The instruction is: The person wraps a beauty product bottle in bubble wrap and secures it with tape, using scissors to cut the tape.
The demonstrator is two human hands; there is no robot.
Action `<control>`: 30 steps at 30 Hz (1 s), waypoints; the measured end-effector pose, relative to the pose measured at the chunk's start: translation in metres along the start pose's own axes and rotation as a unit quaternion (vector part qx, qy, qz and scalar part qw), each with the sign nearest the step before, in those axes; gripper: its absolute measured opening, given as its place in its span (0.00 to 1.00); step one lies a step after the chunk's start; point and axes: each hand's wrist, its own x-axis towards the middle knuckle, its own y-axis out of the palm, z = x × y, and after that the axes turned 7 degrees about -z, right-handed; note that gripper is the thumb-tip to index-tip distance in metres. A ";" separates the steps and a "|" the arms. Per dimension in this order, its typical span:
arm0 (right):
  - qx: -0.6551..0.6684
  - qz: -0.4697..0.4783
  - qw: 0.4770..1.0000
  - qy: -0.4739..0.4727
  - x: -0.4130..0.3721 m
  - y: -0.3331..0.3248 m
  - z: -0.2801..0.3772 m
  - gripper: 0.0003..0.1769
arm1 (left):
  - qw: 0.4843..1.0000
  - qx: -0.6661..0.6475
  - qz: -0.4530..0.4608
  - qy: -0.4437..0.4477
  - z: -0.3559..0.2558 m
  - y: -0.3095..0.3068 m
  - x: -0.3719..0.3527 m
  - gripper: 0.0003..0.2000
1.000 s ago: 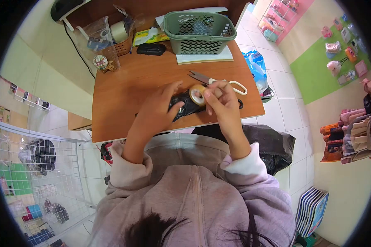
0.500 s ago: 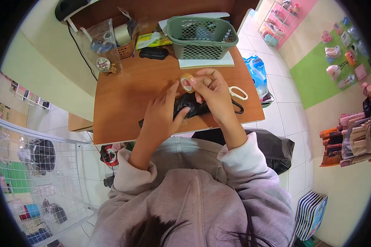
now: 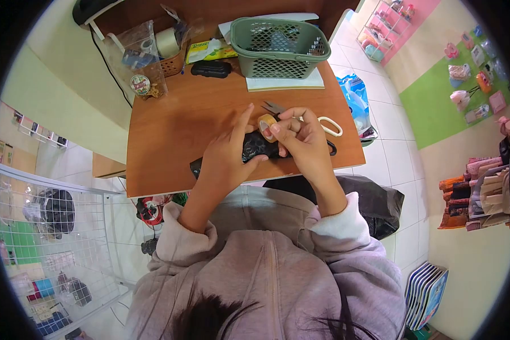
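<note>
My right hand [image 3: 306, 139] pinches a small roll of tape [image 3: 264, 123], yellowish with a pale core, just above the table. Beneath it lies a black plastic package [image 3: 256, 146], partly covered by both hands. My left hand [image 3: 225, 153] rests at the package's left side with fingers stretched out and thumb spread along its near edge. A pair of scissors lies behind my right hand; its blades [image 3: 274, 107] poke out beyond the tape and its white handle loop [image 3: 330, 126] shows to the right.
On the wooden table [image 3: 170, 136], a green basket [image 3: 280, 56] stands on white paper at the back. Left of it are a black case [image 3: 211, 69], a yellow tissue pack [image 3: 212, 51] and a wicker basket [image 3: 173, 63]. A large black bag [image 3: 374, 207] lies below the right edge.
The tape roll and my right hand have moved slightly right and toward me. The scissor blades now show beyond the roll. My left fingers point more upright.
</note>
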 end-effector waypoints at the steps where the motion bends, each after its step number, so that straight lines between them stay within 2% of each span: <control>1: -0.004 -0.004 1.000 -0.005 -0.003 0.000 -0.001 0.18 | 1.000 -0.004 0.001 -0.004 0.000 0.000 0.000 0.51; 8: -0.042 -0.046 0.998 0.026 -0.030 0.000 0.019 0.17 | 1.000 0.000 0.006 0.006 0.005 0.003 0.003 0.41; 12: -0.081 -0.051 0.995 0.040 -0.054 -0.006 0.008 0.16 | 1.000 -0.001 -0.003 0.013 0.005 0.002 0.004 0.38; 15: -0.040 -0.061 0.997 0.016 -0.066 -0.007 -0.019 0.15 | 1.000 -0.020 0.007 -0.010 0.003 0.000 0.004 0.36; 22: 0.000 -0.069 0.997 0.031 -0.063 -0.005 -0.022 0.13 | 0.999 0.007 0.022 0.045 0.005 -0.002 0.005 0.30; 25: -0.019 -0.054 0.997 0.054 -0.063 -0.009 -0.026 0.14 | 0.998 0.007 0.021 0.062 0.003 -0.006 0.004 0.29; 30: -0.054 -0.020 0.998 0.040 -0.065 -0.013 -0.036 0.14 | 0.997 0.039 0.025 0.054 0.007 -0.002 0.002 0.28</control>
